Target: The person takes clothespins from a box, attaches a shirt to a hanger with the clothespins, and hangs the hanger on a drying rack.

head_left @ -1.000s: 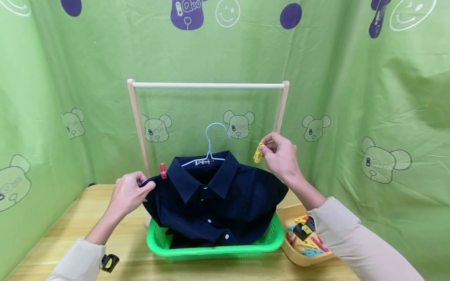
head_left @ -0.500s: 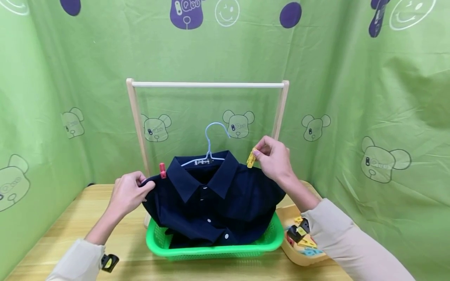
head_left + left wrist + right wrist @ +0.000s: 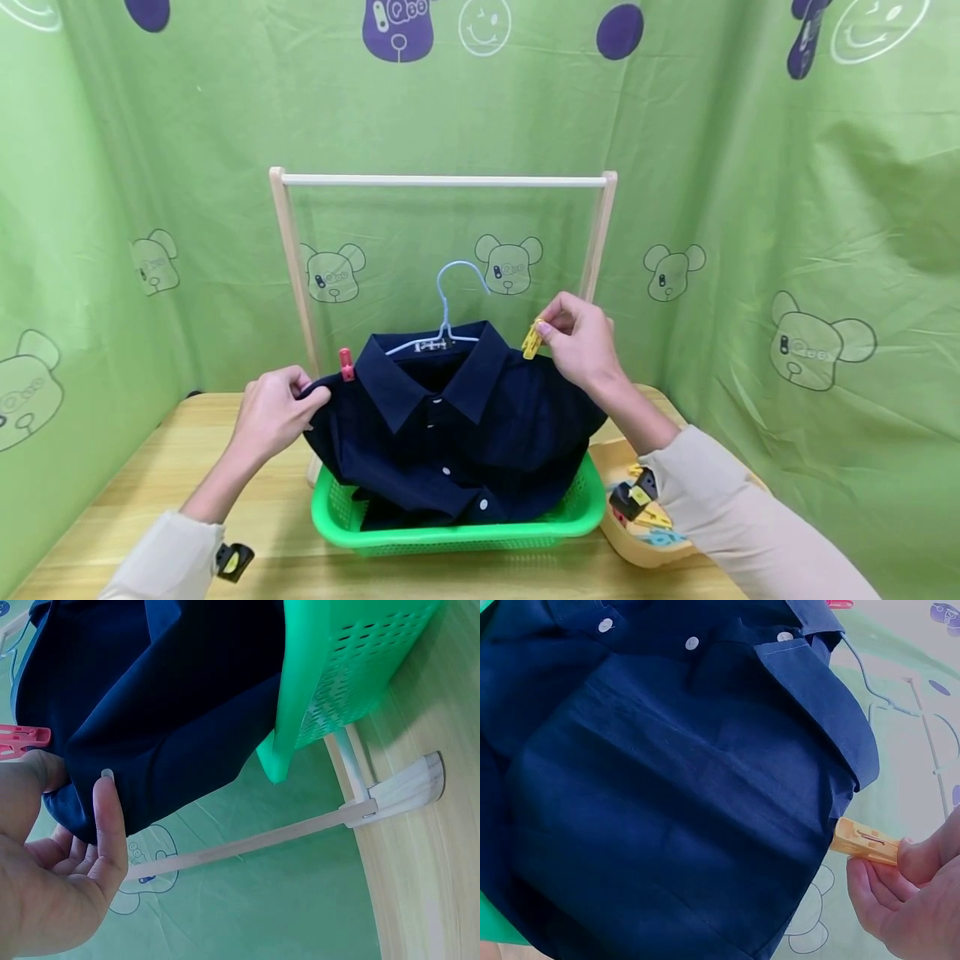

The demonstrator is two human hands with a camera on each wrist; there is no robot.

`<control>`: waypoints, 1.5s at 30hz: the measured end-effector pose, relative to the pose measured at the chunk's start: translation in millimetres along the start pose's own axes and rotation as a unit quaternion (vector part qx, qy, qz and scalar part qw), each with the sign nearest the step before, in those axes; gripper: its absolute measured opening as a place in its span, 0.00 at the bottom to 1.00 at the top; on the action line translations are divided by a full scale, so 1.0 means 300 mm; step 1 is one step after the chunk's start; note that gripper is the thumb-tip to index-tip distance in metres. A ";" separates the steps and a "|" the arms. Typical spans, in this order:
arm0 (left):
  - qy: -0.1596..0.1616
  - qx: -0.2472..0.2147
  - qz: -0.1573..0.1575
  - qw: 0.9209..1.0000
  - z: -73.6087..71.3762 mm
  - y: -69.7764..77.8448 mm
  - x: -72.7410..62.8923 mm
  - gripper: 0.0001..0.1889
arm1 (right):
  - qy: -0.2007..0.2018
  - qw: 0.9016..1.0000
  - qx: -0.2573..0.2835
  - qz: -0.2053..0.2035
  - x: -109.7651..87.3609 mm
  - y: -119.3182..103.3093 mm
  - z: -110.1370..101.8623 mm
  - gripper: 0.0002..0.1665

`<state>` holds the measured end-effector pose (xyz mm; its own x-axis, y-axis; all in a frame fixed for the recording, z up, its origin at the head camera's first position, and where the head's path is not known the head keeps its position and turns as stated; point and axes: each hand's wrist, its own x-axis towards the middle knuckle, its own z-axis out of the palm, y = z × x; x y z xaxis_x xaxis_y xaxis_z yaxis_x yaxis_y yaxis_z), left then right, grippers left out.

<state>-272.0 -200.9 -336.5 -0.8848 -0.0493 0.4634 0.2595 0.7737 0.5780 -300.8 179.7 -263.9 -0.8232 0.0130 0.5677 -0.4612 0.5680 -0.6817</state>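
A dark navy shirt (image 3: 450, 417) with white buttons hangs on a pale blue wire hanger (image 3: 444, 312), its lower part lying in a green basket (image 3: 457, 537). My left hand (image 3: 276, 410) pinches the shirt's shoulder on the left, beside a red clothespin (image 3: 347, 365) clipped there. In the left wrist view its thumb and fingers grip the navy cloth. My right hand (image 3: 585, 342) pinches a yellow clothespin (image 3: 532, 340) at the shirt's other shoulder, near the collar. In the right wrist view the clothespin's tip meets the shoulder edge.
Behind the shirt stands a wooden rack (image 3: 283, 250) with a white crossbar (image 3: 442, 181). An orange bin (image 3: 637, 554) of several coloured clothespins sits right of the basket, partly behind my right sleeve. Green printed curtains (image 3: 450, 108) surround the wooden table (image 3: 135, 500).
My right hand has moved left and slightly down, bringing the yellow clothespin from above the shirt to its shoulder edge. The left hand keeps its hold in place.
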 end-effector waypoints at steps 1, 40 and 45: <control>0.000 0.000 0.000 1.000 0.000 0.000 0.000 0.08 | -0.001 1.000 0.002 0.000 0.000 0.001 0.002 0.02; 0.004 -0.003 0.006 1.000 -0.008 0.010 -0.002 0.08 | -0.015 1.000 -0.005 0.013 -0.020 0.023 0.034 0.09; 0.006 -0.001 0.005 1.000 -0.006 0.001 0.001 0.08 | -0.015 1.000 -0.006 0.013 -0.024 0.024 0.032 0.12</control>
<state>-271.3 -201.8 -334.9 -0.8778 -0.0493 0.4765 0.2691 0.7723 0.5755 -301.5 175.8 -277.3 -0.8446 0.0031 0.5354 -0.4353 0.5783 -0.6900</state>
